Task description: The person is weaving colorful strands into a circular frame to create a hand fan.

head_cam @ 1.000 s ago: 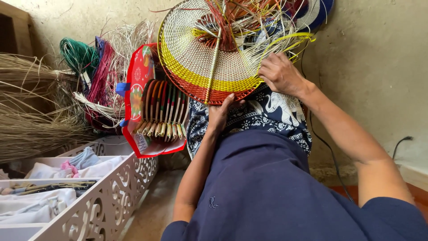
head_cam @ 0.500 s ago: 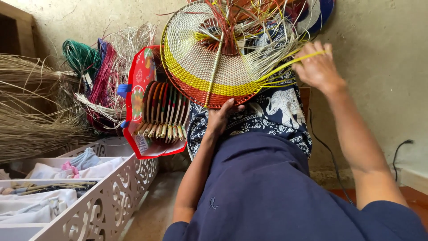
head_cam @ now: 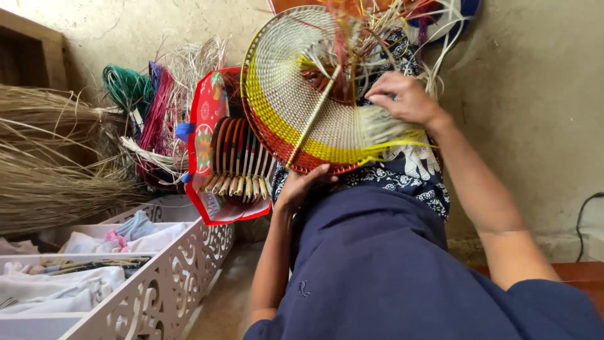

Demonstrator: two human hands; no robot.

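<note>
Left hand [head_cam: 301, 184] is gripping the near rim of the woven fan [head_cam: 296, 94], fingers clenched on its red edge, over the lap. Farther off, right hand [head_cam: 406, 97] is pinching loose yellow strands [head_cam: 393, 135] at the fan's right side. Red bag [head_cam: 207, 145] is sitting left.

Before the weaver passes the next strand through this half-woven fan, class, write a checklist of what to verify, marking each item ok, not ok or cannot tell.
1. Left hand supports the woven fan at its red lower rim: ok.
2. Right hand is on the loose strands at the unwoven edge: ok.
3. Which single strand the right hand has pinched: cannot tell.
4. Central rib stick is in place across the weave: ok.
5. Spare coloured bundles lie at the left: ok.
</note>
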